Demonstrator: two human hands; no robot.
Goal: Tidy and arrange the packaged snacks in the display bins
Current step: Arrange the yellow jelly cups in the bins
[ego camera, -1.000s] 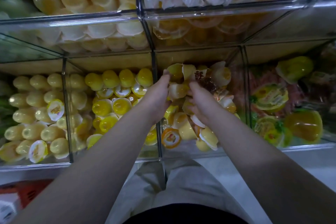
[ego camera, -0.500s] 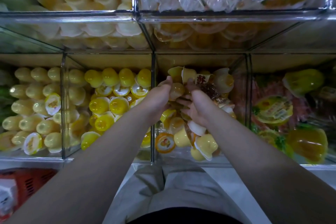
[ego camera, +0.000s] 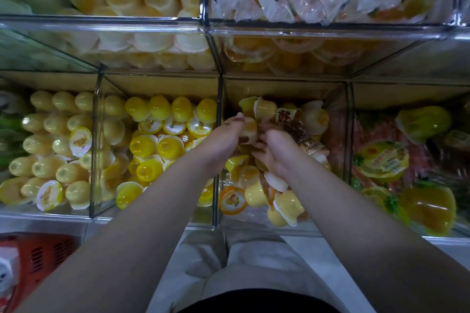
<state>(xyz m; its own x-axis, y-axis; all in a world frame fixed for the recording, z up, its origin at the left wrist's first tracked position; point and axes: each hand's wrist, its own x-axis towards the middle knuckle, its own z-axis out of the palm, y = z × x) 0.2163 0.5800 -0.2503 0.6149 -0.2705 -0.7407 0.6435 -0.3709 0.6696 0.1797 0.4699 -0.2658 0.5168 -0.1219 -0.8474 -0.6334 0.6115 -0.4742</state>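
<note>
The jelly cup being handled sits high in the middle bin, on top of a loose heap of similar cups that lie at every angle, some on their sides, some lid-up. The left hand has its grip curled round that cup from the left. The right hand is pushed into the heap just beside it, near a brown wrapped snack. Its fingers are blurred and partly buried, so I cannot tell whether its grip holds anything.

The heap is probably the main risk. The cups are rounded and slick-looking and nothing braces them, so drawing one out could send its neighbours sliding toward the front wall. The held cup could also slip, since the grip covers only one side of it. The left forearm crosses the divider above the neatly rowed yellow cups, and a careless sweep of it could knock those rows askew.
</note>
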